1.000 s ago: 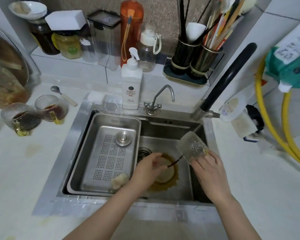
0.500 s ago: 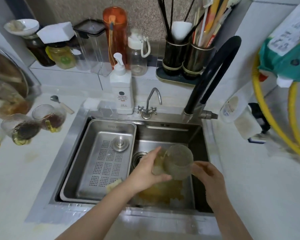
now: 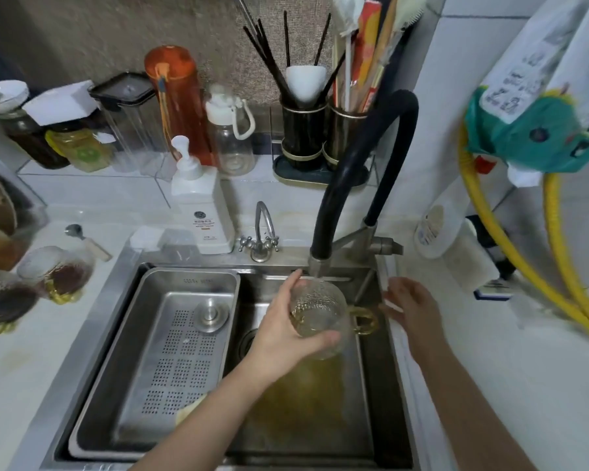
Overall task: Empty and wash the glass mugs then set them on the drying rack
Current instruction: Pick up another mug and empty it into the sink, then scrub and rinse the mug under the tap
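Note:
My left hand (image 3: pixel 283 331) grips a textured glass mug (image 3: pixel 320 309) with a yellow handle, upright over the sink (image 3: pixel 361 436), right below the black faucet's spout (image 3: pixel 318 265). My right hand (image 3: pixel 410 309) hovers open just right of the mug's handle, near the sink's right rim, holding nothing. Two more glass mugs (image 3: pixel 57 271) (image 3: pixel 6 302) with dark liquid stand on the counter at the far left. A perforated steel drying tray (image 3: pixel 170 338) sits in the sink's left half. Brownish liquid covers the sink floor.
A soap dispenser (image 3: pixel 201 212), a small chrome tap (image 3: pixel 261 236) and a spoon (image 3: pixel 85 241) sit behind the sink. Jars, bottles and utensil holders (image 3: pixel 320 137) line the back ledge. Yellow hoses (image 3: pixel 510 253) hang at the right. A sponge lies at the tray's near edge.
The mug passed from my right hand to my left hand and rose under the black faucet spout. My right hand let go and moved right. The poured liquid spread over the sink floor.

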Action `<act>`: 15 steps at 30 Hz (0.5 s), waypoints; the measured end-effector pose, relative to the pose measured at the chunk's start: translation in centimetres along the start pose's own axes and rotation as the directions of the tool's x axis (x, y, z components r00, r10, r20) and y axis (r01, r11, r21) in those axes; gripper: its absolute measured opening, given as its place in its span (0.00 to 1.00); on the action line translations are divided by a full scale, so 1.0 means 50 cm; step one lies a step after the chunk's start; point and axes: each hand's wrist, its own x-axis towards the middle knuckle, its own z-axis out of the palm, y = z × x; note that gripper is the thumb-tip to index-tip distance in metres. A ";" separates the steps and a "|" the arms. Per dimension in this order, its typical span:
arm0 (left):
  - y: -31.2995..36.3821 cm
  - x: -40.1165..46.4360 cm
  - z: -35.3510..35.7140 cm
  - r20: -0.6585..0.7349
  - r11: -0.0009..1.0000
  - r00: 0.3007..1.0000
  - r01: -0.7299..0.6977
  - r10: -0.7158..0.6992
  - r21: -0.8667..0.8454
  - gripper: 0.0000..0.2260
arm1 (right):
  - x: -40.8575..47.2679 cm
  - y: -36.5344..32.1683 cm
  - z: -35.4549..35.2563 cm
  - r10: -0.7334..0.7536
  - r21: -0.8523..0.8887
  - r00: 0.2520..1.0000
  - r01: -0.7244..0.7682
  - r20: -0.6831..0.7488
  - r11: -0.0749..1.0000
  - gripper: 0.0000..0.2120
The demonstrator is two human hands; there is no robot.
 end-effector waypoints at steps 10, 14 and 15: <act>0.009 0.030 0.007 0.004 0.999 1.000 0.030 -0.030 -0.039 0.50 | 0.239 0.001 -0.007 -0.101 -0.662 0.995 0.063 -0.019 0.747 0.11; 0.001 0.034 0.004 0.001 0.999 0.999 0.045 -0.045 -0.016 0.52 | 0.250 0.017 -0.009 -0.121 -0.629 0.992 0.070 -0.039 0.774 0.14; 0.000 0.036 0.003 0.000 0.999 0.999 0.046 -0.046 -0.012 0.52 | 0.250 0.015 -0.009 -0.107 -0.616 0.993 0.054 -0.049 0.786 0.15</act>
